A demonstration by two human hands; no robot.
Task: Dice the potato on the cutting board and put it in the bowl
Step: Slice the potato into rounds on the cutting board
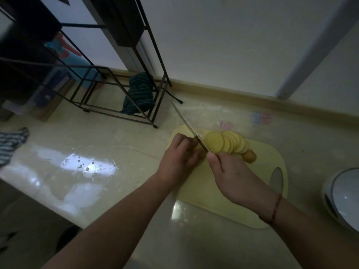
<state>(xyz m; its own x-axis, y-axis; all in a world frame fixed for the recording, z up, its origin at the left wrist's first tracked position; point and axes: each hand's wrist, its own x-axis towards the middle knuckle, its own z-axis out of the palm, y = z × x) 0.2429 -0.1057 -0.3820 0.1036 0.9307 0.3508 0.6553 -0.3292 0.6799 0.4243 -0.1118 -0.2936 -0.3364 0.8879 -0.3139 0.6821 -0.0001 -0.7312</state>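
Note:
A pale yellow cutting board (219, 193) lies on the counter. On it, several round potato slices (225, 142) lean in a row, with a brown-skinned end piece (249, 156) at the right. My right hand (233, 177) grips the handle of a knife (189, 129), whose blade points away to the upper left. My left hand (177, 160) curls over what is left of the potato, just left of the blade; that piece is almost hidden under my fingers. A white bowl (343, 199) stands at the right edge.
A black wire rack (116, 90) stands at the back left with a dark striped cloth (138, 94) hanging in it. Another striped cloth (11, 142) lies at the far left. Water spots (87, 166) glisten on the counter. The wall runs behind the board.

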